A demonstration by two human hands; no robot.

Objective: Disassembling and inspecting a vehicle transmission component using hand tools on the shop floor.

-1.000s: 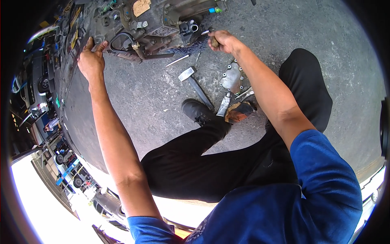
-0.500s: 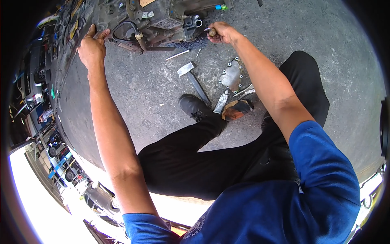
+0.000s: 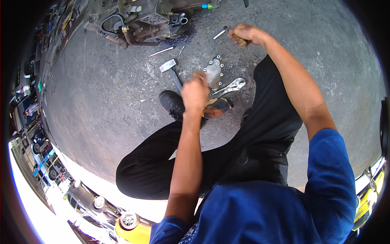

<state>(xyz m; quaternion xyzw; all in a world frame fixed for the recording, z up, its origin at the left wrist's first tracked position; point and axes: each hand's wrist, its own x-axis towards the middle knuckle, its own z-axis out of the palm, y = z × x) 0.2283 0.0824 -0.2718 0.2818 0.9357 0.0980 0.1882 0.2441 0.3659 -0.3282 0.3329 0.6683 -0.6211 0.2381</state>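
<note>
Two hands (image 3: 195,94) (image 3: 247,34) farther from one machine (image 3: 151,20)

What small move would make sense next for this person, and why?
Perhaps lower the left hand onto the metal cover: its blurred fingers appear right beside the cover's edge, while the right hand is busy holding a metal tool.

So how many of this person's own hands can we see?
2: the left hand, blurred, near the hammer and the metal cover; the right hand, farther right, gripping a metal tool.
</note>
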